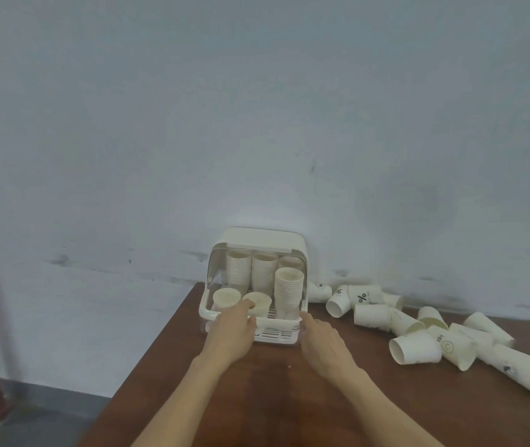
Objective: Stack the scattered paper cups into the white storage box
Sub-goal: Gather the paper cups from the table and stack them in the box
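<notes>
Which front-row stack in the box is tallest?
The front right stack in the white storage box. It rises well above the two short stacks, front left and front middle, where the left hand reaches.

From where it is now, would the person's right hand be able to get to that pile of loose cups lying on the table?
Probably yes. The right hand rests at the storage box's front corner, holding nothing, and the bare table between it and the scattered cups to its right holds no obstacle.
</notes>
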Available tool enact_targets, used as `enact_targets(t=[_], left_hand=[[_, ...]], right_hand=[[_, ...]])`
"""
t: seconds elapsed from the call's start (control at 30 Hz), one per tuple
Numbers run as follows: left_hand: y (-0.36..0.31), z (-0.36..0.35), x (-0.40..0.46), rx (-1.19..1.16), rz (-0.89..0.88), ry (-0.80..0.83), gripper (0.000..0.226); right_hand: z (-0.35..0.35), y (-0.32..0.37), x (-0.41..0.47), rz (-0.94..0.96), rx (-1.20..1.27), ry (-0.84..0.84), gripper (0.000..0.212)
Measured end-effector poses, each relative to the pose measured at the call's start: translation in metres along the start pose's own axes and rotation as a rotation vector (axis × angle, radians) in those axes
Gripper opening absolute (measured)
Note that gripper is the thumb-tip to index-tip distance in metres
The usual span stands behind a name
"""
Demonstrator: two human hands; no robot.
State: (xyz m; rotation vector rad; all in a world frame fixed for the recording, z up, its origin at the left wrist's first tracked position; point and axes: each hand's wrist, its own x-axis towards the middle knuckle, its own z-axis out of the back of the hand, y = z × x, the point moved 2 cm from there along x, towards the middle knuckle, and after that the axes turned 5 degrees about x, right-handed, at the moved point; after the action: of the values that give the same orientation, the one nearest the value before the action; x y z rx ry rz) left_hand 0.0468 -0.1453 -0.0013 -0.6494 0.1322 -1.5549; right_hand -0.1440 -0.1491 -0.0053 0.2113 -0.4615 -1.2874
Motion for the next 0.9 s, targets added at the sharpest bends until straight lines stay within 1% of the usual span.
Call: enact_targets(t=[0.07, 0.23, 0.4, 0.53, 0.73, 0.9], left_hand=[[-0.014, -0.002, -0.004, 0.009, -0.027, 0.005, 0.035], [-0.045, -0.009, -0.015, -0.026, -0.090, 0.023, 0.035], [-0.070, -0.022, -0.024, -0.052, -0.132, 0.052, 0.034], [-0.087, -0.036, -0.029, -0.062, -0.179, 0.055, 0.028], [-0.109, -0.061, -0.030, -0.072, -0.217, 0.103, 0.034], [-0.127, -0.085, -0.025, -0.055, -0.257, 0.146, 0.034]], right_hand=[[0.009, -0.009, -0.009, -0.024, 0.002, -0.021, 0.039], [0.028, -0.033, -0.028, -0.090, -0.003, -0.043, 0.048], [0.043, -0.062, -0.044, -0.141, -0.018, -0.078, 0.049], [0.053, -0.084, -0.058, -0.151, -0.033, -0.099, 0.045], [0.067, -0.117, -0.074, -0.271, 0.034, -0.136, 0.039], [0.072, -0.151, -0.075, -0.364, 0.004, -0.129, 0.037]])
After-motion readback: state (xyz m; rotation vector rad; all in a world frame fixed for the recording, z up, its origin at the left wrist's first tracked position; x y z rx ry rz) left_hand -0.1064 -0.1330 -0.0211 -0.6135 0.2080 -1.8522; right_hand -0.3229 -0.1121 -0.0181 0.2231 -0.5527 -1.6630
